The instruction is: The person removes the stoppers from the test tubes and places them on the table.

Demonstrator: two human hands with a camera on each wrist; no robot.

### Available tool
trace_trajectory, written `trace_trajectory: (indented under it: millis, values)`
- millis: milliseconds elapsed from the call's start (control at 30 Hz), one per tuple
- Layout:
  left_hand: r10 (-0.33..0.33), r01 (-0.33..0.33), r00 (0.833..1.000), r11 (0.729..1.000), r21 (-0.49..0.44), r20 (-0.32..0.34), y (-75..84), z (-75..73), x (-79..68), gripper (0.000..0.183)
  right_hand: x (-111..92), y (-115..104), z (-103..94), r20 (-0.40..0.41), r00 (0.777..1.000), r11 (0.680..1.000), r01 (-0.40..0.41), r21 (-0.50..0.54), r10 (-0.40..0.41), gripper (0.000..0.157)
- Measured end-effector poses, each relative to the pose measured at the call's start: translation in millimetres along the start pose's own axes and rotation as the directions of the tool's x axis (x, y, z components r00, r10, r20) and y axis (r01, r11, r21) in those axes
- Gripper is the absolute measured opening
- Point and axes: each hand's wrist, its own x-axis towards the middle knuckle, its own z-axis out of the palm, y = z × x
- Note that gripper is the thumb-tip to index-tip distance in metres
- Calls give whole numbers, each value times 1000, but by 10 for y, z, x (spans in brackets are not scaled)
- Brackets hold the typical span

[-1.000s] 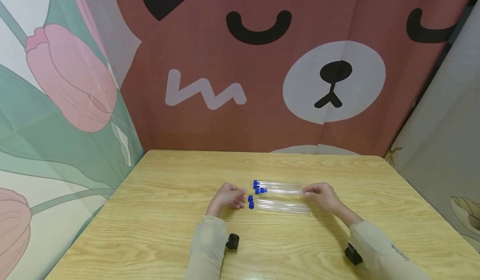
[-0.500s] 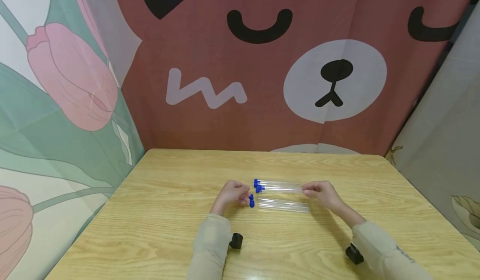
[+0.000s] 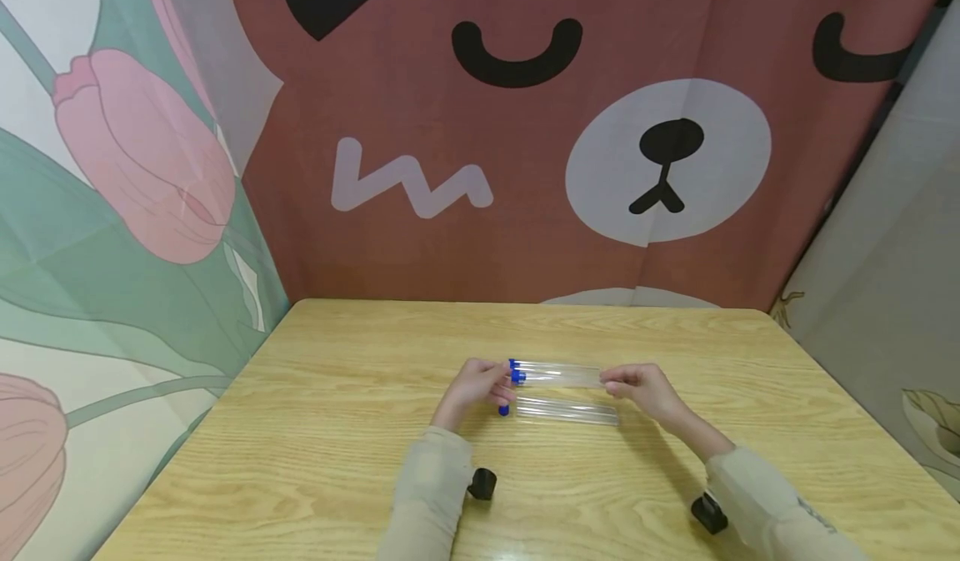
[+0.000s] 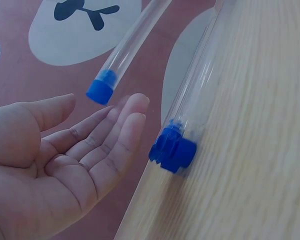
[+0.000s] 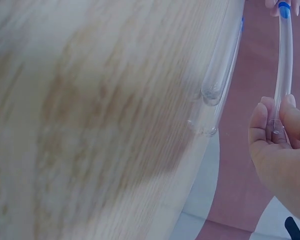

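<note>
My right hand [image 3: 637, 384] pinches the rounded end of a clear test tube [image 5: 285, 60] between thumb and fingers. The tube is held nearly level above the table, its blue cap [image 4: 100, 90] pointing left. By that cap is my left hand [image 3: 480, 383]; in the left wrist view its fingers are loosely bent, with a gap between the palm and the cap. More clear tubes [image 3: 566, 411] lie side by side in front of the held one. A loose blue cap [image 3: 503, 410] shows just below the left fingers, which hide part of the caps there.
Behind the held tube, another blue-capped tube [image 3: 555, 364] lies on the wood-grain table [image 3: 337, 461]. In the left wrist view, blue caps [image 4: 172, 149] sit at the tube ends. A curtain [image 3: 420, 261] printed with a bear hangs behind the table.
My left hand has moved right and slightly away from me, up to the capped end of the held tube, covering a loose cap. The right hand keeps its pinch and has barely shifted.
</note>
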Motion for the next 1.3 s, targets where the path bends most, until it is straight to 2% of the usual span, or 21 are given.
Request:
trace_trajectory:
  millis: [367, 633, 967, 1300]
  values:
    - [27, -23, 999, 996, -90, 45, -37, 67, 29, 34, -15, -1, 7, -5, 1000, 1000, 18, 9, -18, 25]
    - [31, -27, 998, 997, -67, 55, -46, 71, 34, 26, -13, -1, 22, -31, 1000, 1000, 2, 0, -2, 25]
    - [31, -32, 999, 999, -31, -43, 2, 112, 18, 20, -10, -1, 66, -38, 999, 1000, -21, -4, 20, 25]
    - [63, -61, 988, 998, 17, -138, 29, 148, 14, 14, -5, -5, 108, -69, 998, 1000, -6, 10, 7, 21]
